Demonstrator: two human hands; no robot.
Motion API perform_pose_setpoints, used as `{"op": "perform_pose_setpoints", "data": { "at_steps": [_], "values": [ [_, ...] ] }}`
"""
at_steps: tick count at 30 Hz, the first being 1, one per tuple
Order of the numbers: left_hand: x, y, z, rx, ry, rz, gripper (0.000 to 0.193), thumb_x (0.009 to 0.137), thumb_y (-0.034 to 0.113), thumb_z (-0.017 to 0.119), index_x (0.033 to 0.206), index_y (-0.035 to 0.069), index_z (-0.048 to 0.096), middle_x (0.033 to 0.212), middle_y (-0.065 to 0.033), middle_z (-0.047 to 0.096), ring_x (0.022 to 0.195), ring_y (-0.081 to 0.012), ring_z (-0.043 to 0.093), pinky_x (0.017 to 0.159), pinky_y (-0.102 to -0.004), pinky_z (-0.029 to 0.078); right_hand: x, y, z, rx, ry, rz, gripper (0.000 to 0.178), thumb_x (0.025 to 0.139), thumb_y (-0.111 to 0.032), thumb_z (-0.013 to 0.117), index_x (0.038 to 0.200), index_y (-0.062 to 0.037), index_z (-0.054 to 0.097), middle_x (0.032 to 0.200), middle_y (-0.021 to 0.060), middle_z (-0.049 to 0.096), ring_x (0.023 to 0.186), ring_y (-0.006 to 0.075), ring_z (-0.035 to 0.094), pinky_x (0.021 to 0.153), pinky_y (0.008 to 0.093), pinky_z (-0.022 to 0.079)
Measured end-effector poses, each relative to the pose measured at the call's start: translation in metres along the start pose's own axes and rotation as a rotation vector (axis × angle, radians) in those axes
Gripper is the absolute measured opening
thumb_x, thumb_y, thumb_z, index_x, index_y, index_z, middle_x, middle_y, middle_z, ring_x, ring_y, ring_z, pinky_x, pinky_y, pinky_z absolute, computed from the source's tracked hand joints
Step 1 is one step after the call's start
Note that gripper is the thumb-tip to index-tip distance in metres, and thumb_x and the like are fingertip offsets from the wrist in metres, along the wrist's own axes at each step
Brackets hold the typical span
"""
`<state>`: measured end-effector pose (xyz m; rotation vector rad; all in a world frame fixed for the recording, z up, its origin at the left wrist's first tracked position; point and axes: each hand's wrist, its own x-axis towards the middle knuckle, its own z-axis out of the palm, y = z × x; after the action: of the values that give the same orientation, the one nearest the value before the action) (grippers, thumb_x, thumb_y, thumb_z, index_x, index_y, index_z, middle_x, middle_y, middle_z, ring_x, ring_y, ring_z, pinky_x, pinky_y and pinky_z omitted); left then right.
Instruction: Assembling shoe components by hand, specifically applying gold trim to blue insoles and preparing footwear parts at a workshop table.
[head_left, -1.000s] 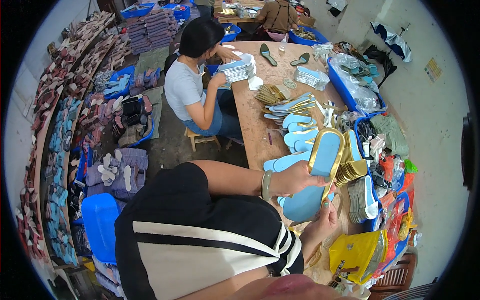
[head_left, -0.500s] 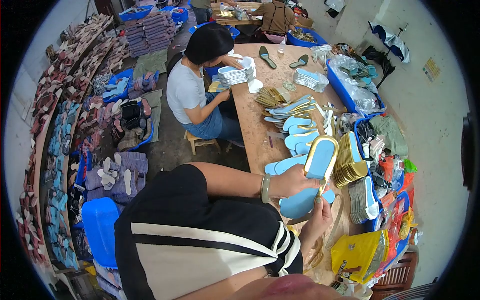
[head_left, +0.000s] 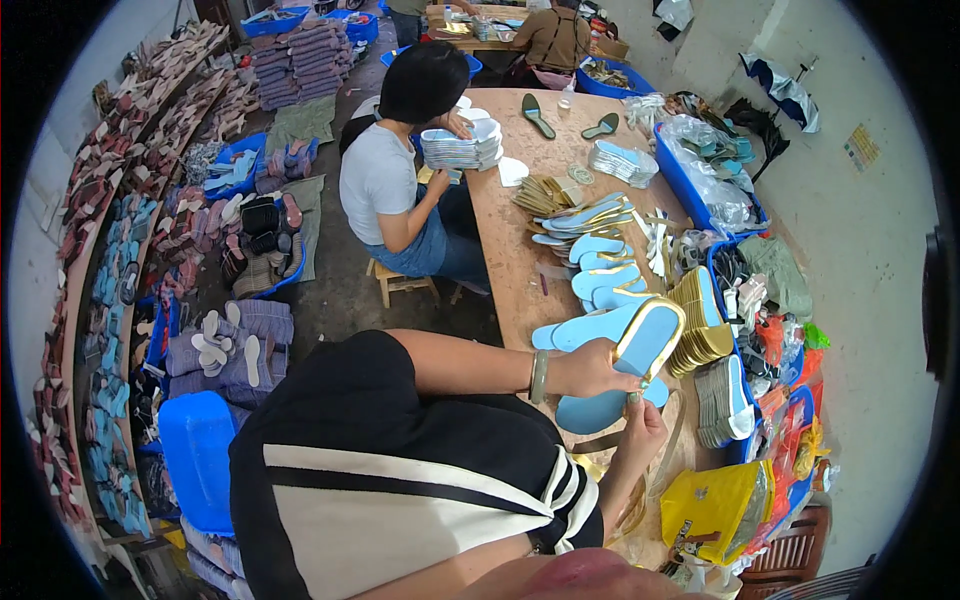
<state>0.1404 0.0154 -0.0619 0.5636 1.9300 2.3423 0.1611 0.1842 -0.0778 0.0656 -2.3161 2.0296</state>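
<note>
A light-blue insole with a gold border [head_left: 648, 338] is in my left hand [head_left: 585, 370], whose fingers are closed around its near end. My right hand [head_left: 643, 432] pinches at that same end, thumb and fingertips together just below the left fingers. What lies between those fingertips is too small to make out clearly. Beneath both hands more blue insoles [head_left: 590, 412] rest on the wooden table [head_left: 515, 275]. Just beyond the held piece, a fanned row of blue insoles with gold edges [head_left: 608, 283] stretches away.
To the right stand stacks of gold-edged insoles [head_left: 703, 322] and grey ones [head_left: 722, 405]. A yellow bag [head_left: 712, 510] lies near me. Blue bins [head_left: 688, 185] line the table's right side. A seated co-worker [head_left: 390, 190] handles a pile of pale insoles [head_left: 462, 148] at the far left corner.
The held insole and my left hand have shifted slightly right and away from me, and the insole has tilted a little clockwise. My right hand stays pinched at its near end.
</note>
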Motion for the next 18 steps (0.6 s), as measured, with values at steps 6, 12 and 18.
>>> {"op": "perform_pose_setpoints", "data": {
  "at_steps": [6,12,18],
  "values": [
    [0.001,0.004,-0.002,0.048,0.025,0.026,0.025,0.085,0.019,0.064,0.103,0.002,0.061,0.089,-0.0042,0.066,0.083,-0.0102,0.058,0.077,-0.0284,0.047,-0.012,-0.011,0.007,0.057,0.029,-0.03,0.01,0.084,-0.006,0.063,0.083,0.0047,0.065,0.071,-0.0014,0.056,0.064,0.0045,0.047,0.058,0.0181,0.036],
    [-0.007,0.017,-0.007,0.062,-0.222,-0.104,0.032,0.085,0.022,0.064,0.11,0.004,0.06,0.098,-0.0048,0.065,0.089,-0.0115,0.058,0.082,-0.0284,0.045,-0.025,-0.006,-0.004,0.178,0.022,-0.024,0.012,0.081,0.0,0.062,0.091,0.0063,0.066,0.077,0.0031,0.06,0.069,0.007,0.052,0.065,0.0204,0.043],
    [-0.018,0.002,-0.003,0.148,-0.329,-0.197,0.043,0.086,0.026,0.064,0.124,0.007,0.054,0.117,-0.0066,0.06,0.109,-0.0148,0.052,0.096,-0.0305,0.038,-0.02,0.024,-0.02,0.104,0.026,0.049,0.025,0.078,0.0,0.061,0.102,0.0076,0.063,0.102,0.0144,0.064,0.101,0.0171,0.057,0.091,0.0282,0.041]
  ]
}}
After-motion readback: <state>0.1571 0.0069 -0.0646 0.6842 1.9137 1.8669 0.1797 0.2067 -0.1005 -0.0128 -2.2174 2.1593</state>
